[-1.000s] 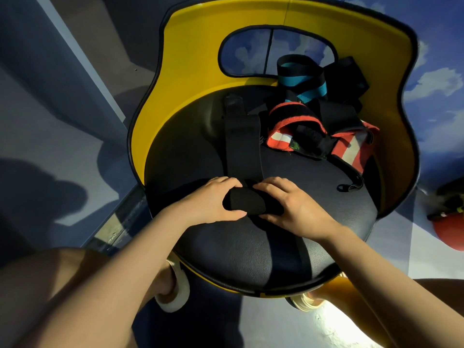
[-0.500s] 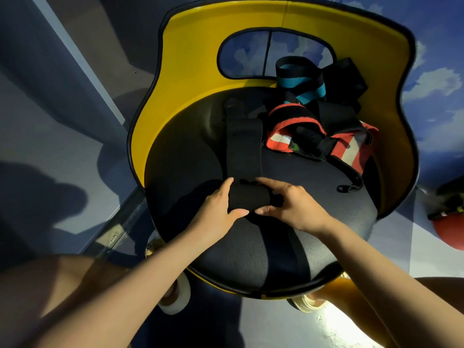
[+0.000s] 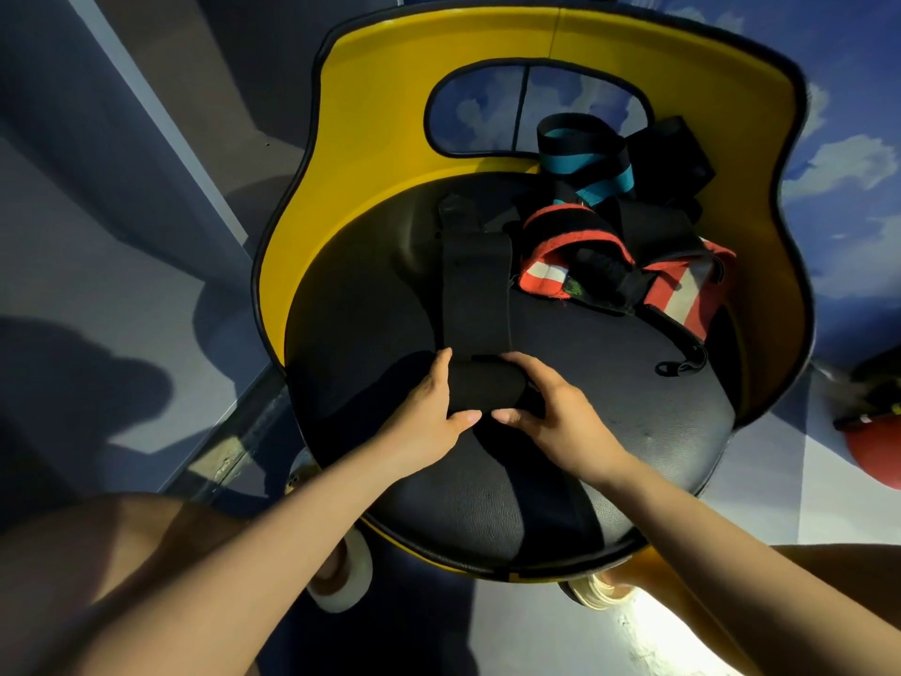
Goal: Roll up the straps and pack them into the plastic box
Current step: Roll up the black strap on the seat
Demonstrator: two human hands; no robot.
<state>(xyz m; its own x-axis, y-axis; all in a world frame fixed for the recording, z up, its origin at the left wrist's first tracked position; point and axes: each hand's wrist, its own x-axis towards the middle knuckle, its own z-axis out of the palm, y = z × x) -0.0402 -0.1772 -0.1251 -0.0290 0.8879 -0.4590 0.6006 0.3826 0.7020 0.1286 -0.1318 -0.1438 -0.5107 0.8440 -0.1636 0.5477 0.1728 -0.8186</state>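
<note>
I am working at the rolling step. Nearest to me, my left hand (image 3: 429, 407) and my right hand (image 3: 551, 412) are each gripping one end of the black strap (image 3: 475, 290), whose near part is already a tight roll (image 3: 482, 387) lying on the round seat (image 3: 487, 480) of smooth black leather-like material. The rest of the strap is lying flat and soft, running away from me. I judge the next move is turning the roll forward with even pressure. Farther, more straps are waiting in a loose pile (image 3: 619, 256), red-white and teal-black, against the hard yellow backrest (image 3: 390, 114). I am not seeing the plastic box.
</note>
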